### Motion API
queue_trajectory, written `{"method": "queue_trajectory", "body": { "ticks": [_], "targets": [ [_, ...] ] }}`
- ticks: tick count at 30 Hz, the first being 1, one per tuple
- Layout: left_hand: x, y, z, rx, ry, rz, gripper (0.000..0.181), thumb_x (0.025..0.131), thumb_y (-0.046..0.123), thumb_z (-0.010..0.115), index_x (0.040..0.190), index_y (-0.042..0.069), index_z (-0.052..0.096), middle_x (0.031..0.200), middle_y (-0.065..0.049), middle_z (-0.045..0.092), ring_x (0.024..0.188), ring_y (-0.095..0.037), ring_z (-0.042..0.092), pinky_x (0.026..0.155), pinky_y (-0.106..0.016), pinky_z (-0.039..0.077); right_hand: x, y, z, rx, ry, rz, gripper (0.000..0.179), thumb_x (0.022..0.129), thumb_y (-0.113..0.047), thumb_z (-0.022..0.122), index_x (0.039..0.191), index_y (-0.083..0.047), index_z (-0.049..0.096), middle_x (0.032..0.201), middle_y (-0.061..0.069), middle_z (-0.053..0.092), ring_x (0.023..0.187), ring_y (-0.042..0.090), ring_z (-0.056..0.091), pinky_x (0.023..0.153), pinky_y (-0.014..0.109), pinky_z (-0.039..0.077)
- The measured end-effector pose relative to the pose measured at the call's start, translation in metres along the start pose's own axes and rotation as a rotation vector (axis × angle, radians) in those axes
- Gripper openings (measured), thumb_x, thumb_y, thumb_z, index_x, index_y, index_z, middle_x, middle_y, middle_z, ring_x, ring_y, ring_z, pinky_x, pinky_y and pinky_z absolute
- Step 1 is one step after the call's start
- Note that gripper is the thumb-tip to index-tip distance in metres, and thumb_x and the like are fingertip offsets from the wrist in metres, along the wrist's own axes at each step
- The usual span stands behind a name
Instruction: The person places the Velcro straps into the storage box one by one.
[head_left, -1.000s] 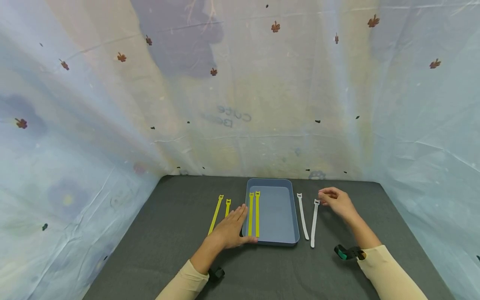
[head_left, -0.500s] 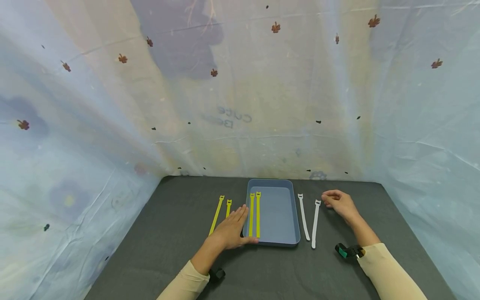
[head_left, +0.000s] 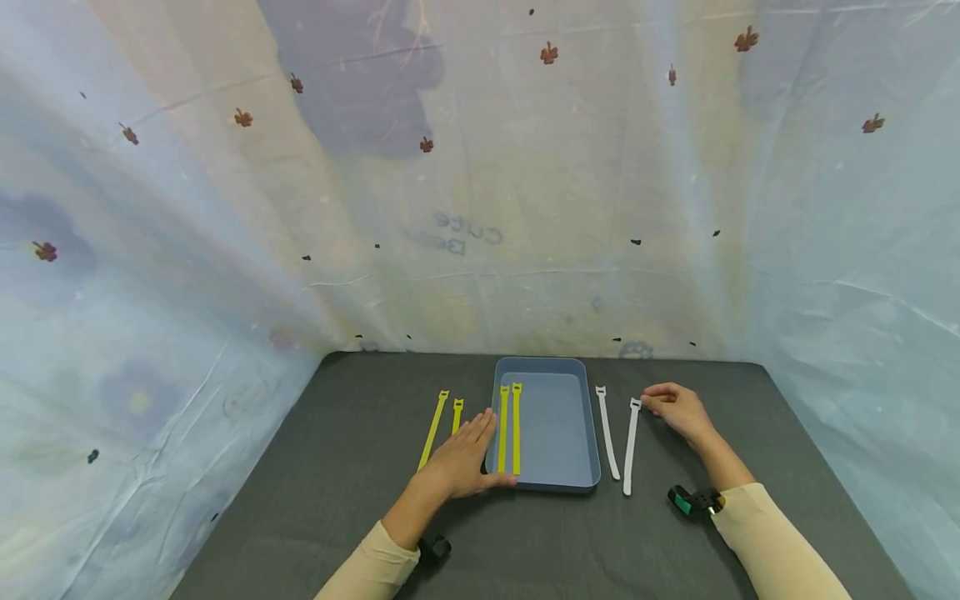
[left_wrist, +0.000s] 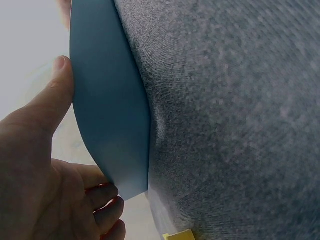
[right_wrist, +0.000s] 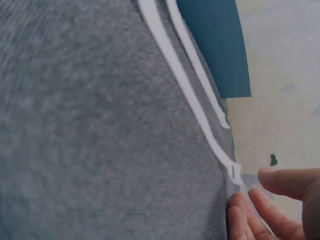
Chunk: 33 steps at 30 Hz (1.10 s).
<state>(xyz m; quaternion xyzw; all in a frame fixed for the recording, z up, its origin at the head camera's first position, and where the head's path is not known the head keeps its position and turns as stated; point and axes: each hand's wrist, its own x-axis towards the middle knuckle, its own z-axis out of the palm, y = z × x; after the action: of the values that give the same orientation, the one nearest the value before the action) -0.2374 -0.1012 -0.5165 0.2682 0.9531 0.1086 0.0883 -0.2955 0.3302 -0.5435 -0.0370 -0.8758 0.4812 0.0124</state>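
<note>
My left hand (head_left: 457, 458) rests at the near left corner of a blue-grey tray (head_left: 558, 433), fingers straight along its side and thumb at the front rim. In the left wrist view the thumb touches the upper edge of the tray wall (left_wrist: 110, 100). Two yellow cable straps (head_left: 516, 429) lie inside the tray, at its left. My right hand (head_left: 678, 412) hovers by the slotted head of a white cable strap (head_left: 631, 450). Its thumb and fingers are apart beside that head in the right wrist view, holding nothing. A second white strap (head_left: 607, 433) lies between this one and the tray.
Two more yellow straps (head_left: 433, 429) lie left of the tray, one partly hidden by my left hand. Dark grey cloth (head_left: 570, 542) covers the table. A patterned pale curtain (head_left: 480, 308) hangs behind and at both sides.
My right hand drew slightly away to the right from the white strap's head, then came a little back toward it. The left hand and the tray keep their places.
</note>
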Motion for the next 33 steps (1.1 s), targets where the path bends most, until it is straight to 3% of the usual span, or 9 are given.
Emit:
{"method": "queue_trajectory", "body": {
  "ticks": [8,16,22,33],
  "targets": [
    [0.000,0.000,-0.001,0.006,-0.002,0.001,0.116,0.095,0.076,0.063,0.172,0.002,0.017,0.179,-0.016,0.014,0.166,-0.029,0.018,0.134,-0.046,0.021,-0.001,0.003,0.003,-0.027,-0.024,-0.055,0.037,0.105,-0.018,0.072,0.128,0.010,0.068,0.118,0.025,0.074,0.096,0.016,0.068,0.077,0.029,0.055],
    [0.000,-0.001,0.000,0.009,-0.002,0.001,0.116,0.095,0.076,0.064,0.171,0.002,0.017,0.179,-0.016,0.015,0.165,-0.031,0.019,0.134,-0.046,0.021,0.002,0.003,0.008,-0.072,-0.014,-0.095,0.035,0.101,-0.014,0.077,0.121,0.013,0.069,0.109,0.025,0.075,0.089,0.015,0.069,0.070,0.023,0.055],
    [0.001,-0.001,0.000,0.011,-0.003,0.001,0.116,0.095,0.076,0.064,0.172,0.002,0.017,0.179,-0.015,0.014,0.165,-0.031,0.019,0.134,-0.046,0.021,0.003,-0.001,0.010,-0.122,-0.012,-0.093,0.036,0.099,-0.018,0.080,0.117,0.012,0.070,0.102,0.019,0.072,0.085,0.013,0.064,0.069,0.027,0.053],
    [0.001,0.000,0.000,0.011,-0.007,0.000,0.116,0.096,0.076,0.063,0.172,0.002,0.016,0.179,-0.016,0.014,0.165,-0.031,0.018,0.134,-0.046,0.021,0.003,-0.009,0.013,-0.188,-0.031,-0.060,0.037,0.095,-0.018,0.084,0.112,0.011,0.067,0.097,0.016,0.065,0.088,0.027,0.061,0.071,0.035,0.049]
  ]
}}
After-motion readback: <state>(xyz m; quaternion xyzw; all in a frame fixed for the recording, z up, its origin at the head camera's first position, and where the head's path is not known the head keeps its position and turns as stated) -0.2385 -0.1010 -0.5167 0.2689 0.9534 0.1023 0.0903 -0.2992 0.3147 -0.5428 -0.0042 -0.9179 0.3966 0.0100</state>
